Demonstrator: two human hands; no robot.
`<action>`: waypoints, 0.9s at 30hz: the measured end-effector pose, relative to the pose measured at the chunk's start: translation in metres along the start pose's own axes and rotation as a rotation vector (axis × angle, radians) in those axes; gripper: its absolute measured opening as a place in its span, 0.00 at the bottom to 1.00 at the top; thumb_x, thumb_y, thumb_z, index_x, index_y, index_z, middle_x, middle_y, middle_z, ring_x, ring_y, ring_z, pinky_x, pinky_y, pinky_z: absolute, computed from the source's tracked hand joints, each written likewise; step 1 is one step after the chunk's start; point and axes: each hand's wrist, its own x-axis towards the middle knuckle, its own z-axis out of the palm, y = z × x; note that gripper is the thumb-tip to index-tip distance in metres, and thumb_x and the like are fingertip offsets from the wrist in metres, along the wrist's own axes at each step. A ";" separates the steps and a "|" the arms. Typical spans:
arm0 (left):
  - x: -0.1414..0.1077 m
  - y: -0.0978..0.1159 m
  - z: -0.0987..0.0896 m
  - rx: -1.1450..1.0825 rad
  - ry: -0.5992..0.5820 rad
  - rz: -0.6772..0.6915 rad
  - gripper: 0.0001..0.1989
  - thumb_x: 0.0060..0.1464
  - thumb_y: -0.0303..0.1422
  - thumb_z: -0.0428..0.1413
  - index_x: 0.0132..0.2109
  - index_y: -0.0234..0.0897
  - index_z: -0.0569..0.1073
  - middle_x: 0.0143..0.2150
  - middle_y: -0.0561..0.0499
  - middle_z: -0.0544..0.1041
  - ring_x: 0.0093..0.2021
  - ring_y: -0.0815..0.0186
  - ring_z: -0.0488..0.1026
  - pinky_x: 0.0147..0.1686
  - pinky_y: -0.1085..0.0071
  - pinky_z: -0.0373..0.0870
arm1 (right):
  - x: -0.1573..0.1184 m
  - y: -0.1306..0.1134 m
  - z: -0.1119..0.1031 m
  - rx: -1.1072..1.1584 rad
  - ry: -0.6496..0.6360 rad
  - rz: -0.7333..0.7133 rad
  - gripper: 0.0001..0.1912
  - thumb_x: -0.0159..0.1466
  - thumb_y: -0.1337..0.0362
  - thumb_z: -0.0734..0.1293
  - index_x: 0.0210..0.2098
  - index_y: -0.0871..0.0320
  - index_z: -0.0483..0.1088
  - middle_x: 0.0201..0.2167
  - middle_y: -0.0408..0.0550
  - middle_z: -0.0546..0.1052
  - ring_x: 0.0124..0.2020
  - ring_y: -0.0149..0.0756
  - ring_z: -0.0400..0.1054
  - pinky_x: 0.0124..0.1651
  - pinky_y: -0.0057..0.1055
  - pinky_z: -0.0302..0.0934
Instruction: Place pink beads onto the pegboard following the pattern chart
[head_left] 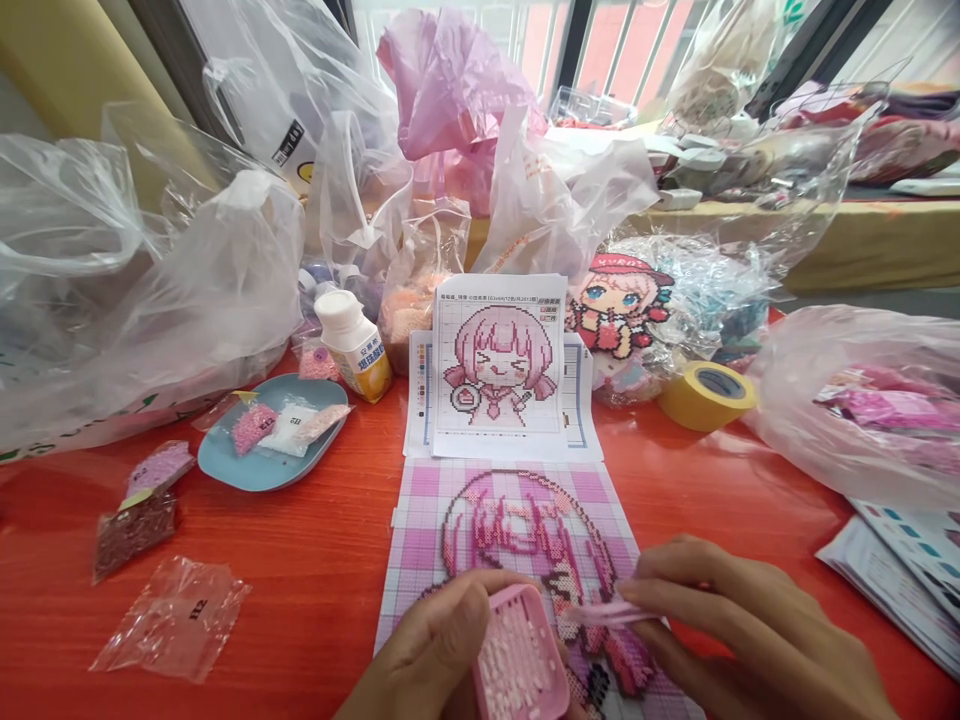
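Note:
My left hand (439,645) is closed around a small pink bead tray (523,655), which holds rows of pale beads. In my right hand (739,625) a pair of pink tweezers (609,612) is pinched, its tips pointing left, just right of the tray. Both hands are above a pegboard (412,540) with a pink-and-white checked look. On it a partly filled bead picture (517,510) of a pink-haired figure shows, its lower part hidden by my hands and the tray. A printed pattern sheet (499,360) with a similar figure stands behind the board.
To the left are a blue plate (232,460) with bead bags, more bead bags (135,535) and a clear bag marked H2 (176,620). A white bottle (349,345) is behind. Yellow tape (707,395), a finished bead figure (619,305), papers (892,580) and plastic bags (870,390) lie right.

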 end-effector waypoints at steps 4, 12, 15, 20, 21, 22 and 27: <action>-0.002 0.006 0.001 -0.050 0.079 0.024 0.23 0.60 0.50 0.52 0.51 0.35 0.72 0.38 0.39 0.84 0.38 0.60 0.83 0.39 0.69 0.73 | -0.009 0.013 0.003 -0.055 -0.030 0.057 0.08 0.71 0.65 0.60 0.39 0.58 0.70 0.28 0.44 0.76 0.26 0.24 0.72 0.28 0.19 0.64; -0.006 0.009 0.000 0.016 0.296 0.063 0.27 0.54 0.52 0.58 0.46 0.30 0.77 0.33 0.41 0.84 0.30 0.61 0.81 0.32 0.70 0.76 | -0.022 0.027 0.017 0.003 -0.167 0.052 0.04 0.69 0.67 0.62 0.39 0.58 0.69 0.29 0.43 0.74 0.25 0.25 0.69 0.25 0.21 0.61; -0.005 0.011 0.004 -0.032 0.307 0.051 0.26 0.49 0.50 0.62 0.45 0.31 0.78 0.34 0.43 0.84 0.24 0.67 0.78 0.27 0.76 0.74 | -0.023 0.027 0.018 0.007 -0.189 0.046 0.04 0.68 0.67 0.62 0.38 0.57 0.69 0.29 0.43 0.74 0.24 0.25 0.68 0.25 0.22 0.60; -0.002 0.012 0.012 -0.104 0.271 0.087 0.24 0.52 0.51 0.58 0.44 0.33 0.78 0.33 0.43 0.84 0.22 0.70 0.77 0.22 0.78 0.73 | -0.024 0.028 0.019 -0.001 -0.202 0.034 0.03 0.68 0.67 0.63 0.38 0.57 0.69 0.30 0.44 0.74 0.24 0.26 0.69 0.24 0.22 0.60; -0.001 0.012 0.013 -0.112 0.269 0.094 0.24 0.52 0.50 0.58 0.44 0.33 0.78 0.33 0.43 0.84 0.23 0.69 0.78 0.23 0.78 0.73 | -0.025 0.028 0.019 -0.003 -0.201 0.035 0.03 0.68 0.67 0.63 0.38 0.57 0.69 0.30 0.44 0.74 0.24 0.26 0.69 0.24 0.22 0.60; -0.001 0.011 0.014 -0.114 0.264 0.098 0.23 0.53 0.50 0.58 0.44 0.34 0.78 0.33 0.43 0.84 0.24 0.69 0.78 0.23 0.77 0.74 | -0.025 0.028 0.019 -0.004 -0.200 0.037 0.03 0.68 0.67 0.63 0.38 0.57 0.69 0.30 0.44 0.74 0.25 0.26 0.69 0.24 0.22 0.60; -0.001 0.012 0.014 -0.100 0.244 0.090 0.24 0.51 0.50 0.60 0.44 0.33 0.79 0.33 0.44 0.84 0.25 0.68 0.78 0.25 0.77 0.74 | -0.027 0.028 0.019 0.000 -0.206 0.044 0.03 0.68 0.67 0.63 0.38 0.57 0.68 0.30 0.44 0.74 0.25 0.26 0.69 0.24 0.22 0.60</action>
